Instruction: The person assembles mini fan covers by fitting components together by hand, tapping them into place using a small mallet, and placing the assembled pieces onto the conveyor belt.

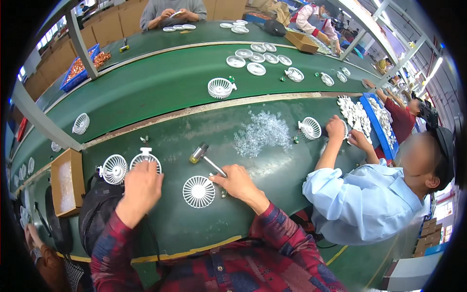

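Observation:
My left hand (142,187) is closed over a round white fan housing (146,155), its fingers bent down and partly hiding it. Another white fan housing (115,169) with slatted sides lies just left of it. In my right hand (239,184) is a small hammer (199,153), gripped by its metal handle, with the head pointing away to the upper left. A flat round white fan grille (199,191) lies on the table between my hands, beside my right fingertips. A small green part (224,193) shows below my right hand.
A pile of small clear plastic pieces (262,134) lies ahead. At my right a person in a light blue shirt (360,199) handles white parts near a blue tray (380,124). Beyond runs a green conveyor (160,87) carrying white fan parts. A black bag (99,209) and cardboard box (66,182) are left.

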{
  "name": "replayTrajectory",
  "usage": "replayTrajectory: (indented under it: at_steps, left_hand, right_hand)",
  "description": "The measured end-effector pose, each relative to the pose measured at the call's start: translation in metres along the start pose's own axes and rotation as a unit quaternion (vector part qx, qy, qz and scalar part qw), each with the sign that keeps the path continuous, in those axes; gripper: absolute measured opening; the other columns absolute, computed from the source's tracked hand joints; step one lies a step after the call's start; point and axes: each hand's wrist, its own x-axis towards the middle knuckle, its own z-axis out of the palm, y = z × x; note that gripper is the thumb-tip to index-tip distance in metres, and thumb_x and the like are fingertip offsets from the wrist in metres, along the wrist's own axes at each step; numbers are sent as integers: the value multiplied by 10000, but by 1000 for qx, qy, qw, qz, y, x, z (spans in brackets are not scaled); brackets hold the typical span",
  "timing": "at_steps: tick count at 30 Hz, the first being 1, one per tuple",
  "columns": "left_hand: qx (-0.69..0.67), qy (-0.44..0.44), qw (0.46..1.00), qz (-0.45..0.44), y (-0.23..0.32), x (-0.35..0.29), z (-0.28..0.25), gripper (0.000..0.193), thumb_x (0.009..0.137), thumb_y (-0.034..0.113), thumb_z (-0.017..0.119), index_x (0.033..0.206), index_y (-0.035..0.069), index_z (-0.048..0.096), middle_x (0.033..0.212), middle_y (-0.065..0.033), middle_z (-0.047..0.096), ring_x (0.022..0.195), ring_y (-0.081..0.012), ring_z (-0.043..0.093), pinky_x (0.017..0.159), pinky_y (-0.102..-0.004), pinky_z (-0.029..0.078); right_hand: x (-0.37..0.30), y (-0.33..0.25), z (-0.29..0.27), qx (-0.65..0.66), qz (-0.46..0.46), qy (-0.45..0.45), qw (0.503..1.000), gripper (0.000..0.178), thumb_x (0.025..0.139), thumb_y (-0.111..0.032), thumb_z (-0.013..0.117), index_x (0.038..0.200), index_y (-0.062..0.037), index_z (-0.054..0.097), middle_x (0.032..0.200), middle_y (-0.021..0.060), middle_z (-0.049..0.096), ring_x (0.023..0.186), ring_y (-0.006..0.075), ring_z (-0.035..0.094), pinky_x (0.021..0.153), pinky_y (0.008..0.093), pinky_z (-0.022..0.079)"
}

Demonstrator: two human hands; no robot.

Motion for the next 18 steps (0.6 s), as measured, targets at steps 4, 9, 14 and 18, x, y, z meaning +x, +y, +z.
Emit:
replayTrajectory:
  at_steps: [4, 9, 14, 18]
  left_hand:
    - [-102, 61, 988, 104, 59, -31, -3, 442, 759, 177, 755, 1124, 12, 567, 1109, -193, 568, 1032, -359, 570, 785, -417, 480]
    - [-100, 70, 984, 130, 81, -50, 34, 463, 773, 132, 743, 1182, 2, 570, 1164, -175, 555, 1103, -364, 549, 845, -432, 488]
    - [-125, 105, 981, 105, 78, -59, 48, 428, 811, 145, 708, 1201, 10, 594, 1231, -170, 544, 1192, -343, 515, 892, -419, 497]
    - [-133, 110, 978, 114, 78, -60, 49, 419, 809, 143, 711, 1192, 12, 604, 1229, -167, 554, 1186, -343, 525, 886, -421, 498]
  right_hand:
    - [-5, 15, 8, -52, -102, 82, 990, 355, 829, -273, 736, 775, 65, 641, 732, 287, 617, 726, 465, 619, 637, 494, 473]
    - [-26, 5, -8, -10, -127, 130, 983, 291, 911, -219, 668, 1048, 37, 675, 906, 194, 680, 801, 259, 658, 696, 362, 494]
    - [-74, -10, -14, 12, -159, 224, 961, 296, 956, -71, 580, 1238, 15, 603, 865, 130, 661, 712, 171, 604, 645, 305, 486]
    - [-85, 6, 4, -185, -209, 164, 946, 210, 960, -111, 579, 1126, -2, 647, 790, 187, 630, 635, 363, 606, 600, 413, 494]
